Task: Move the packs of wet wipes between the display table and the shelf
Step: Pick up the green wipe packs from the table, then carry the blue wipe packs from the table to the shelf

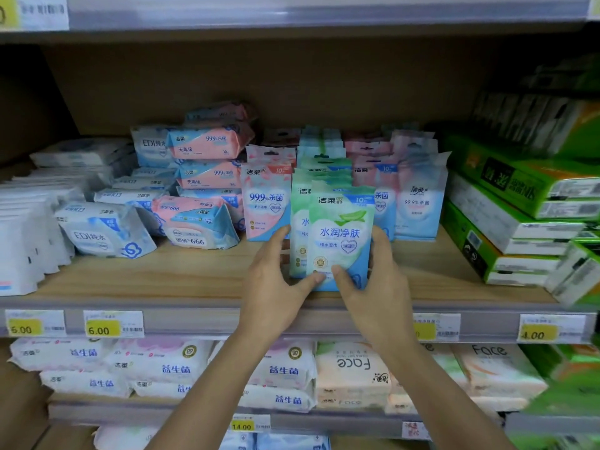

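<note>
Gripping the front green wipes pack [341,232] from both sides. My left hand [276,287] has its thumb pressed on the lower front face, fingers curled round the left side. My right hand [381,287] has its thumb on the front too, fingers curled round the right edge. The pack stands upright at the near middle of the wooden shelf [162,274]; on the board or just above it, I cannot tell. A second green pack [299,222] stands touching right behind it, offset left, with more green ones in a row farther back. Pink pack [266,203] just left, pink-blue packs [418,203] just right. Bigger pink-blue packs [207,177] are stacked farther left, green tissue packs [506,190] far right. Yellow price tags [102,328] sit on the near shelf edge.
</note>
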A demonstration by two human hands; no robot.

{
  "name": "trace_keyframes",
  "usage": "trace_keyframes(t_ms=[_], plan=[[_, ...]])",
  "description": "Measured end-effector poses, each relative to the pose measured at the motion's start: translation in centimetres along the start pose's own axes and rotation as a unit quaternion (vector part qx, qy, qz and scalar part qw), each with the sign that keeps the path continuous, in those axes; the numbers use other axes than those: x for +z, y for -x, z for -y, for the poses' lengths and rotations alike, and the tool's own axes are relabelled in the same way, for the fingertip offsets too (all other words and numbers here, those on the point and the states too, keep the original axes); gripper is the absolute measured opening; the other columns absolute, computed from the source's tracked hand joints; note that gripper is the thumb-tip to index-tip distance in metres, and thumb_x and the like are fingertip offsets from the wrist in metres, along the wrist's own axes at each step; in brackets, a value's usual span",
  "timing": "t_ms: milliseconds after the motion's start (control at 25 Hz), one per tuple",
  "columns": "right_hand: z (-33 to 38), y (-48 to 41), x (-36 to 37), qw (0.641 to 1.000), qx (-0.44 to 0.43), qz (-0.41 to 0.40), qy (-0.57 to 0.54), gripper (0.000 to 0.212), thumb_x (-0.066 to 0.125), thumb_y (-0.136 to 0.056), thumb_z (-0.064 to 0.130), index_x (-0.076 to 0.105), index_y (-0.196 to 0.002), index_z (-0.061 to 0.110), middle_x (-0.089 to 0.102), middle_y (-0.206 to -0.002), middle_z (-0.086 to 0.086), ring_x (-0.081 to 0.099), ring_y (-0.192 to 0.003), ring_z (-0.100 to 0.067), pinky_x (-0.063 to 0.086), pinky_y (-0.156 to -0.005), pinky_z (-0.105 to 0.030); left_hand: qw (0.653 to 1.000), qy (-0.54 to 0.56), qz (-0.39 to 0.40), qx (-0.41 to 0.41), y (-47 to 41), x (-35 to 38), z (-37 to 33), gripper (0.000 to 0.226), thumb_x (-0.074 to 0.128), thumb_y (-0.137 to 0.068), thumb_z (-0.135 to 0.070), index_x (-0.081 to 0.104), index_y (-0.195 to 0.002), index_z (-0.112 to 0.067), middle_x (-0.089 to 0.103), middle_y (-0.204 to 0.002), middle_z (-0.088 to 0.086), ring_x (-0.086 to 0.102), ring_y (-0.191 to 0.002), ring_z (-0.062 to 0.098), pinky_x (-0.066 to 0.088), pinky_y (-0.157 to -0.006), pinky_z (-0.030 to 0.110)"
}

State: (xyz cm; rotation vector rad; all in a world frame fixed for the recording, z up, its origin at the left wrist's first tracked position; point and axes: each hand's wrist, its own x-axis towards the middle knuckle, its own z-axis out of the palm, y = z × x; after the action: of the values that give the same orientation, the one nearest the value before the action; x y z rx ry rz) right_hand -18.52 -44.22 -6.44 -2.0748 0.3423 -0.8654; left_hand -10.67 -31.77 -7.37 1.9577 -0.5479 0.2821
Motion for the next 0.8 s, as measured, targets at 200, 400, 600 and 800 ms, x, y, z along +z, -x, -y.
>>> trace_keyframes(t_ms=[200, 400, 600, 800], plan=[[0.1, -0.8, 0.9, 0.999, -0.01, -0.016, 0.037, 0.07, 0.073, -0.077, 0.022, 0.034, -0.135, 0.027, 0.063, -0.114, 0.004, 0.06, -0.102, -0.02, 0.053, -0.077, -0.039, 1.0, 0.011, 0.005, 0.003, -0.6, 1.2, -0.1, 0.069, 0.075, -0.071, -0.009, 0.044, -0.13, -0.027, 0.065, -0.113, -0.003, 0.062, -0.101, 0.014, 0.052, -0.088, 0.041], [-0.7, -0.8, 1.1, 1.0, -0.002, -0.026, 0.013, 0.076, 0.075, -0.074, 0.023, 0.032, -0.136, 0.022, 0.056, -0.125, 0.004, 0.055, -0.112, -0.019, 0.052, -0.085, -0.045, 1.0, 0.017, 0.025, 0.008, -0.4, 1.2, 0.2, 0.067, 0.072, -0.076, -0.014, 0.041, -0.134, -0.024, 0.061, -0.119, -0.002, 0.059, -0.108, 0.016, 0.05, -0.093, 0.037], [-0.9, 0.8, -0.6, 0.979, -0.163, -0.121, 0.01, 0.037, 0.065, -0.083, 0.017, 0.053, -0.115, 0.004, 0.056, -0.102, 0.001, 0.057, -0.088, -0.015, 0.049, -0.079, -0.033, 0.995, 0.094, -0.025, 0.017, 2.1, -1.9, -0.5, 0.039, 0.068, -0.08, -0.012, 0.056, -0.116, -0.022, 0.062, -0.106, -0.005, 0.059, -0.095, 0.002, 0.048, -0.081, 0.017], [-1.7, 5.3, 0.3, 0.944, -0.303, 0.123, 0.051, 0.017, 0.053, -0.087, 0.021, 0.066, -0.092, 0.011, 0.066, -0.077, 0.003, 0.06, -0.066, -0.011, 0.05, -0.062, -0.025, 0.999, -0.031, -0.002, 0.023, 10.4, -6.2, 2.2, 0.016, 0.056, -0.087, -0.027, 0.062, -0.1, -0.032, 0.064, -0.086, -0.015, 0.06, -0.076, 0.004, 0.047, -0.066, 0.015]])
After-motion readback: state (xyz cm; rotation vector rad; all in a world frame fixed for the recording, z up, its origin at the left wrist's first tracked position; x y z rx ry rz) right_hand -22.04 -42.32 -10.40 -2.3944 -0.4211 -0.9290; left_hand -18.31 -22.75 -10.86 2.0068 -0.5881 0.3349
